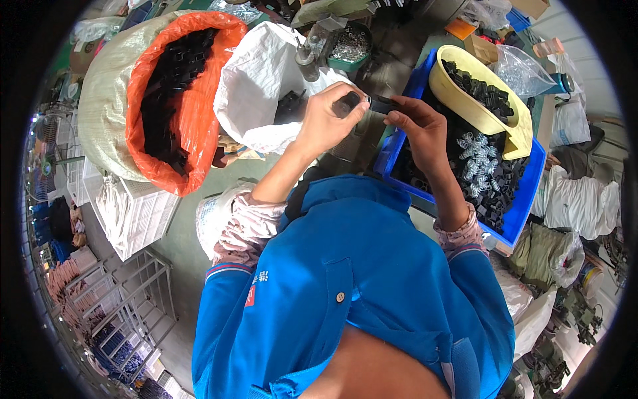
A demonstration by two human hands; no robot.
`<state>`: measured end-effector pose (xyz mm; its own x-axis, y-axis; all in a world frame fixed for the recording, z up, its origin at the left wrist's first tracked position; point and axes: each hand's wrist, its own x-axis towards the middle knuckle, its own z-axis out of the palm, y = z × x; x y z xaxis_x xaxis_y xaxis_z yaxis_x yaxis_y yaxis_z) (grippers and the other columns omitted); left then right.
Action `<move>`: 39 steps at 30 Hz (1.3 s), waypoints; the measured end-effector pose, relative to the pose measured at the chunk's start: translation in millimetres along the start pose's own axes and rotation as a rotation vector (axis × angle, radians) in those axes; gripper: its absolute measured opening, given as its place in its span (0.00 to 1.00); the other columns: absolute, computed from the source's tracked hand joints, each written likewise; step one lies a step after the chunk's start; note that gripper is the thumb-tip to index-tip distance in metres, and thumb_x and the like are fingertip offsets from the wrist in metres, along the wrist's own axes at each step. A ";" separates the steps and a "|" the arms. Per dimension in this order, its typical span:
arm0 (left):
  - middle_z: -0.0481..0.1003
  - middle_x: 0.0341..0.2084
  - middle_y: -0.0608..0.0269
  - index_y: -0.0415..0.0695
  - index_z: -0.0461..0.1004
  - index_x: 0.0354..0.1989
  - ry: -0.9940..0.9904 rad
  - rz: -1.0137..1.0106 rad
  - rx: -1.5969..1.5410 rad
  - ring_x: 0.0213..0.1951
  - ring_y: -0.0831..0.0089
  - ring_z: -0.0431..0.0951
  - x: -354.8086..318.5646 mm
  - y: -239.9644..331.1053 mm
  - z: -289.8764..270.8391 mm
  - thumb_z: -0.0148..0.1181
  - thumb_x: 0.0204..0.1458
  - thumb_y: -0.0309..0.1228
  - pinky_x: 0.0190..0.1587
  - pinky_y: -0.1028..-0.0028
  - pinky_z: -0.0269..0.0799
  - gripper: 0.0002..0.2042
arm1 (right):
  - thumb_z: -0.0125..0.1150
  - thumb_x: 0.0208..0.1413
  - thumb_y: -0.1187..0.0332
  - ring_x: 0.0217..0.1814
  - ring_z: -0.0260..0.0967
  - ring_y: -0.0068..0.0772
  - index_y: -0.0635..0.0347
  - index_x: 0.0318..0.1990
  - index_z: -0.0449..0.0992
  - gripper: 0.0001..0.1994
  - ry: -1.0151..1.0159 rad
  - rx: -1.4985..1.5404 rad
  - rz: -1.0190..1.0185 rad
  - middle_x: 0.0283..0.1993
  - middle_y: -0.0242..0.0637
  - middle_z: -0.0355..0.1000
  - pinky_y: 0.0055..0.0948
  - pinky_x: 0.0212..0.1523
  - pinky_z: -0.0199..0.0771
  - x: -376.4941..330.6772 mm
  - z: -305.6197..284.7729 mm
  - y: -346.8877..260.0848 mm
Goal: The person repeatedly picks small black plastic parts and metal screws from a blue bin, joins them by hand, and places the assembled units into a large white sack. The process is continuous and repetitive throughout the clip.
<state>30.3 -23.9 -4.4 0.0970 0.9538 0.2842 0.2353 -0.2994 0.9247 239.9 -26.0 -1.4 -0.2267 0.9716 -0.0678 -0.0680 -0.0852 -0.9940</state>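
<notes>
In front of my chest, my left hand (325, 118) is closed around a small black part (346, 104), its thumb and forefinger bent about it. To its right, my right hand (422, 126) pinches a thin black plastic piece (383, 106) between thumb and fingers. That piece points toward my left fingertips; whether the two parts touch, I cannot tell. Beneath my right forearm lies a blue tray (531, 199) with many black parts and a heap of silvery metal springs (477, 163). A cream scoop-shaped tub (442, 83) of black parts rests across the tray.
An orange-lined sack (199, 149) holding black parts stands at left, beside a white sack (246, 86) with a few inside. Behind my hands are a metal fixture (306, 61) and a green dish (347, 65) of small metal pieces. White crates (136, 213) stand on the floor.
</notes>
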 end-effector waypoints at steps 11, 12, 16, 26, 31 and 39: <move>0.75 0.33 0.56 0.37 0.71 0.43 -0.024 -0.756 -0.873 0.35 0.66 0.80 4.5 -20.3 -5.6 0.64 0.56 0.38 0.42 0.61 0.82 0.17 | 0.61 0.59 0.72 0.38 0.75 0.26 0.71 0.53 0.74 0.17 0.032 0.260 0.170 0.37 0.39 0.78 0.24 0.43 0.74 15.2 -17.8 13.9; 0.75 0.34 0.54 0.37 0.71 0.44 -0.028 -0.831 -0.879 0.35 0.66 0.80 2.6 -25.1 -11.7 0.63 0.57 0.40 0.43 0.60 0.82 0.18 | 0.61 0.59 0.71 0.39 0.75 0.26 0.71 0.54 0.74 0.17 0.053 0.345 0.190 0.38 0.39 0.78 0.24 0.43 0.74 15.2 -20.6 15.6; 0.74 0.36 0.57 0.35 0.68 0.54 -0.281 -0.843 -1.362 0.36 0.70 0.78 -13.6 -16.5 -24.1 0.55 0.61 0.39 0.41 0.59 0.81 0.21 | 0.60 0.60 0.70 0.42 0.74 0.28 0.70 0.55 0.72 0.18 0.016 0.499 0.237 0.42 0.40 0.76 0.25 0.45 0.74 13.6 -29.0 13.1; 0.75 0.48 0.60 0.43 0.67 0.61 -0.257 -0.709 -0.750 0.37 0.75 0.78 -36.2 6.7 -1.7 0.61 0.56 0.24 0.34 0.72 0.80 0.23 | 0.60 0.59 0.71 0.38 0.73 0.25 0.66 0.44 0.74 0.09 -0.056 0.409 0.179 0.38 0.35 0.75 0.23 0.41 0.73 20.9 -31.0 -7.0; 0.74 0.52 0.61 0.44 0.67 0.61 -0.303 -0.691 -0.760 0.42 0.70 0.79 -41.4 8.6 -0.7 0.59 0.56 0.25 0.35 0.71 0.81 0.22 | 0.62 0.58 0.70 0.36 0.72 0.23 0.66 0.43 0.77 0.10 -0.072 0.241 0.154 0.36 0.35 0.75 0.23 0.40 0.72 21.7 -25.7 -8.8; 0.75 0.51 0.59 0.41 0.67 0.60 -0.362 -0.698 -0.764 0.44 0.67 0.80 -43.5 15.4 1.2 0.59 0.57 0.27 0.37 0.70 0.80 0.21 | 0.65 0.54 0.71 0.34 0.71 0.23 0.69 0.44 0.78 0.13 -0.188 -0.021 0.106 0.34 0.35 0.76 0.23 0.38 0.70 22.3 -27.6 -13.6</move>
<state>30.9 -70.0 -2.8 0.4835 0.8071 -0.3389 -0.3008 0.5168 0.8015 262.5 2.9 8.2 -0.4087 0.8990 -0.1574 -0.0143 -0.1787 -0.9838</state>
